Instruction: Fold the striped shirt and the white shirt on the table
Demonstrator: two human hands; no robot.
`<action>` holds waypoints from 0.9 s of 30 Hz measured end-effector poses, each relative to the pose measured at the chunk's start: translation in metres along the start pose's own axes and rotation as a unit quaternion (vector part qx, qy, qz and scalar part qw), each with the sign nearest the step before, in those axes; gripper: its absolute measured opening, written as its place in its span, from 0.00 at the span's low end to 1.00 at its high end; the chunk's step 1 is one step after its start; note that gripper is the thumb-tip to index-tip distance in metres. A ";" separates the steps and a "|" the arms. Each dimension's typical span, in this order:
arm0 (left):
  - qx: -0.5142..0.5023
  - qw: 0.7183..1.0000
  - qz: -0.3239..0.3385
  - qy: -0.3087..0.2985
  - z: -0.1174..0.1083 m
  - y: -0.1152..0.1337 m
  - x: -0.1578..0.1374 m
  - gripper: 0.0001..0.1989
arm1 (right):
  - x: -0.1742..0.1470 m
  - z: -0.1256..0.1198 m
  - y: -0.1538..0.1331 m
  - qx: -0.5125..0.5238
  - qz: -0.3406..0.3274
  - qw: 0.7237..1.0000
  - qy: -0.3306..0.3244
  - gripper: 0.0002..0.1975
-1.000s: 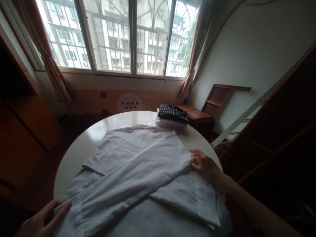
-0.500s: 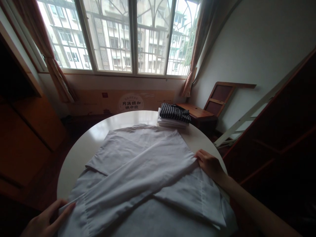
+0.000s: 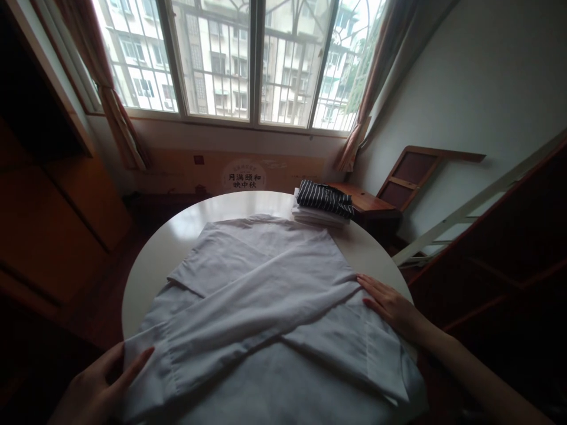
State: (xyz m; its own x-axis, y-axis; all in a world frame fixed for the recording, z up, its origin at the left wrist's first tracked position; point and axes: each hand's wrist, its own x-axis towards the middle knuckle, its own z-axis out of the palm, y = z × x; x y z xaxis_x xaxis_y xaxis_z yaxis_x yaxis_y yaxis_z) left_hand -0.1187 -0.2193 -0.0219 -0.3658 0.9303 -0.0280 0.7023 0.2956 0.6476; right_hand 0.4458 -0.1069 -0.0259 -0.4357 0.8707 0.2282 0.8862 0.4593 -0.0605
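Observation:
A white long-sleeved shirt lies spread on a round white table, both sleeves folded inward and crossing over its body. At the lower left my left hand rests at a sleeve's cuff, with thumb and fingers apart. The thumb lies on top of the cloth; part of the other fingers is hidden in shadow. My right hand lies flat on the shirt's right edge, fingers stretched out and holding nothing. The shirt's lower end runs out of view.
On the table's far right side is a stack of folded clothes, black-striped on top of white. Behind it stand a wooden chair and a pale ladder-like frame. Wooden cabinets are at left, a barred window ahead.
My right hand has gone from pinching the sleeve's folded edge to lying flat. My left hand has loosened from the cuff. The view has shifted slightly, and the shirt looks unchanged.

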 end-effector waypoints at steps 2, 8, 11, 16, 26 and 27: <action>-0.019 0.999 -0.039 -0.015 0.002 0.005 -0.006 0.23 | 0.000 0.004 0.003 0.000 0.002 1.000 -0.003 0.27; -0.107 0.992 -0.065 -0.019 0.009 -0.004 -0.004 0.24 | -0.002 0.007 0.007 0.007 -0.001 1.000 0.007 0.26; -0.035 0.995 -0.063 0.073 0.010 -0.009 0.004 0.25 | 0.004 -0.005 0.007 0.025 0.001 1.000 -0.012 0.22; 0.033 0.965 0.159 0.204 0.008 0.025 0.011 0.19 | 0.043 -0.032 -0.010 0.059 0.030 0.996 0.064 0.16; 0.146 0.838 0.524 -0.044 0.087 0.128 0.014 0.22 | 0.122 -0.008 -0.115 0.165 -0.095 0.979 0.073 0.20; 0.162 0.826 0.535 -0.063 0.096 0.127 0.015 0.25 | 0.123 0.000 -0.124 0.169 -0.107 0.978 0.053 0.21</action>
State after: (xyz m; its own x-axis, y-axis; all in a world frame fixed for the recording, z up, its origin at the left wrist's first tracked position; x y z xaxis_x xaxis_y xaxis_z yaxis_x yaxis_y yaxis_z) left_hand 0.0236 -0.1473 -0.0136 0.6241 0.7054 0.3360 0.7161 -0.6884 0.1154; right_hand 0.2826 -0.0568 0.0099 -0.5712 0.7327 0.3699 0.6651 0.6773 -0.3145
